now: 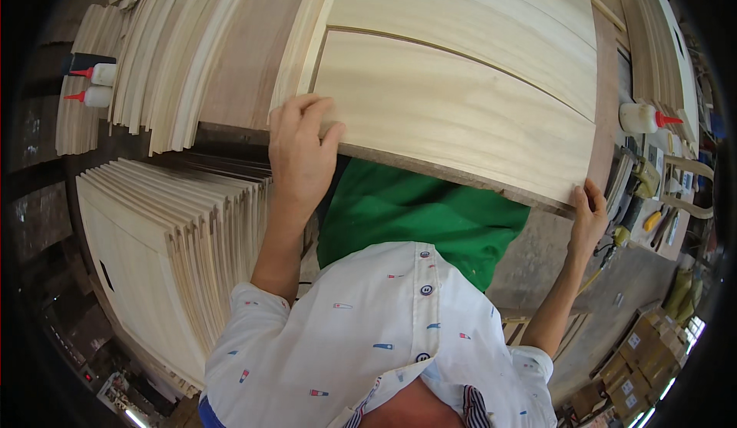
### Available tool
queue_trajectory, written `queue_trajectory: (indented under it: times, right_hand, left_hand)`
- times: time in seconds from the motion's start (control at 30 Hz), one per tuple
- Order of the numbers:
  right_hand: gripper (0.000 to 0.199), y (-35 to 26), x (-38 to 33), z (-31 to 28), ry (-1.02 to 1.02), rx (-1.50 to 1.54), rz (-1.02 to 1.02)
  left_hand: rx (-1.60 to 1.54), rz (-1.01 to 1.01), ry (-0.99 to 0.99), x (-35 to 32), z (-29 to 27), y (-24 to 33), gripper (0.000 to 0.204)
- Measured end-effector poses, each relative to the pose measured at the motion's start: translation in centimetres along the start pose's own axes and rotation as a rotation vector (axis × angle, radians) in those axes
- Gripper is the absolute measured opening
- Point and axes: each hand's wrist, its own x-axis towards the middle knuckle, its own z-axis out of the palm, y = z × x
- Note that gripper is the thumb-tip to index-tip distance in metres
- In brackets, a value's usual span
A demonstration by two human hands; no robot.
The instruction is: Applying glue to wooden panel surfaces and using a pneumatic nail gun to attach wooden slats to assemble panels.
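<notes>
A pale wood panel (453,109) lies on the workbench in front of me, its near edge along the bench edge. My left hand (302,142) is at the panel's near left corner, beside light wood strips (303,52). Its fingers are bent and its thumb stands apart, touching the corner area; nothing shows inside the hand. My right hand (589,211) has its thumb and fingers closed on the panel's near right corner. Farther off, a second pale panel (476,21) lies beyond a dark gap line.
Stacked wood strips (176,44) and white glue bottles (101,75) with red tips are at the left. Below them stands a row of panels (138,251). On the right are another glue bottle (639,118), a power drill (646,176) and cardboard boxes (641,351).
</notes>
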Motion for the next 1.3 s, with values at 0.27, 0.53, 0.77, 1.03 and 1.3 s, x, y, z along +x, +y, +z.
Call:
queue_trajectory:
  times: [0.27, 0.53, 0.77, 1.03, 1.3]
  right_hand:
    - [0.041, -1.2, 0.3, 0.5, -0.003, -0.138, -0.077]
    - [0.042, -1.5, 0.7, 1.0, -0.002, -0.112, -0.037]
    - [0.046, -2.1, 0.9, 2.2, 0.003, -0.039, -0.019]
    - [0.038, -1.7, 1.5, 1.1, -0.010, -0.191, -0.141]
    - [0.064, -1.1, 16.0, -3.0, 0.479, -0.132, -0.202]
  left_hand:
    - [-0.060, 0.451, -0.275, 1.0, 1.8, -0.4, 0.058]
    - [-0.109, 0.449, -0.316, 2.0, 1.7, -1.2, 0.056]
    - [-0.079, 0.413, -0.342, 2.2, 0.9, -1.1, 0.056]
    - [-0.093, 0.501, -0.359, 3.0, 2.7, 1.3, 0.056]
    - [-0.284, 0.544, -0.368, 2.2, 2.1, 4.6, 0.042]
